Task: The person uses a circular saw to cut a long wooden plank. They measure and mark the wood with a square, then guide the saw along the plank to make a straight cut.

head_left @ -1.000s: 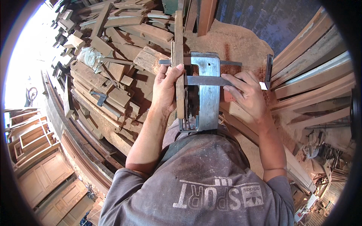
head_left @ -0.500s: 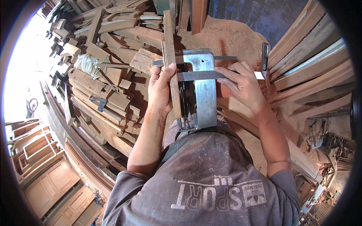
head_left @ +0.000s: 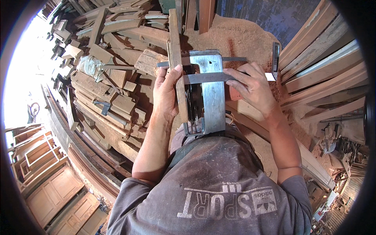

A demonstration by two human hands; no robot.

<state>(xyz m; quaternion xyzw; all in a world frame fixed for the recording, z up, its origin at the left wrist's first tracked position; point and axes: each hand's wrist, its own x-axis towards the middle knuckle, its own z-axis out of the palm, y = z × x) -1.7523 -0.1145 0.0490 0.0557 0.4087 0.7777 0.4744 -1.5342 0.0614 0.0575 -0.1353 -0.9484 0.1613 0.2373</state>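
Note:
A long wooden strip (head_left: 176, 51) stands along the left side of a shiny metal plate (head_left: 213, 98) with a long slot. My left hand (head_left: 166, 88) is closed round the strip, its thumb on the top. A flat grey metal strip (head_left: 196, 79) lies across the plate, its left end by the wooden strip. My right hand (head_left: 252, 86) pinches this metal strip between thumb and fingers at the plate's right edge. Farther off, a second thin metal bar (head_left: 234, 59) sticks out on both sides of the plate. What lies under the plate is mostly hidden.
Stacked wood offcuts (head_left: 103, 92) fill the left, with a hammer-like tool (head_left: 105, 108) and a clear plastic bag (head_left: 91, 67) on them. Long boards (head_left: 325, 82) lean at the right. Sawdust (head_left: 246, 33) covers the ground ahead. Panelled doors (head_left: 55, 186) stand at lower left.
Almost nothing differs. The wooden strip and both hands have shifted very slightly, and both hands keep their holds.

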